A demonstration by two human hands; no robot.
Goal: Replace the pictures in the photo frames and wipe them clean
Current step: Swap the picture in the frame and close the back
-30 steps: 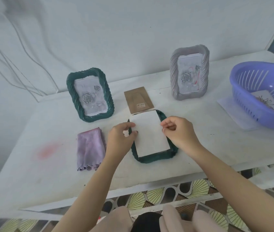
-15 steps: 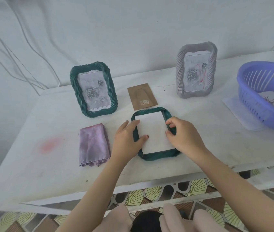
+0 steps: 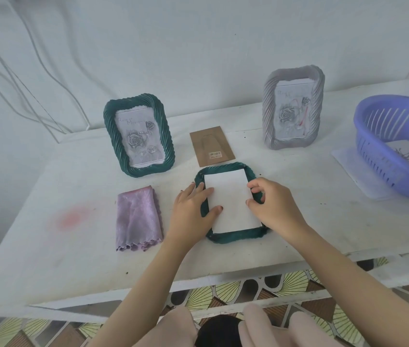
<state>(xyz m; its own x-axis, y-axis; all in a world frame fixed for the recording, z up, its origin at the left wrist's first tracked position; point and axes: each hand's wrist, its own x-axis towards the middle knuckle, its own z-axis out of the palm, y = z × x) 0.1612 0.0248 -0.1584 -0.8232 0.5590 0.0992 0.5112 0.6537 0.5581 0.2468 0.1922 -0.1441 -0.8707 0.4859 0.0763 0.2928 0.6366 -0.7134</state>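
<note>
We list from left to right.

- **Purple cloth** point(image 3: 137, 220): folded flat on the table point(image 3: 48, 246), untouched. Wiping is not yet begun.
- **Standing green frame** point(image 3: 138, 139): upright at the back, with a rose print inside.
- **Left hand** point(image 3: 191, 211): fingers straight and flat on the white picture's left edge, pressing and gripping nothing.
- **Brown backing board** point(image 3: 212, 146): loose, just behind the open frame.
- **Face-down green frame** point(image 3: 233, 237): lies near the table's front edge. The white picture point(image 3: 231, 199), a second ago held tilted above it by both hands, now sits flat in its recess. We judge the backing goes on next.
- **Right hand** point(image 3: 276, 211): fingers curled at the picture's right edge. We cannot tell whether they pinch it or merely push.
- **Grey frame** point(image 3: 293, 108): upright, with a rose print in it.
- **Purple basket** point(image 3: 378, 156): far right, with a drawn sheet inside.
</note>
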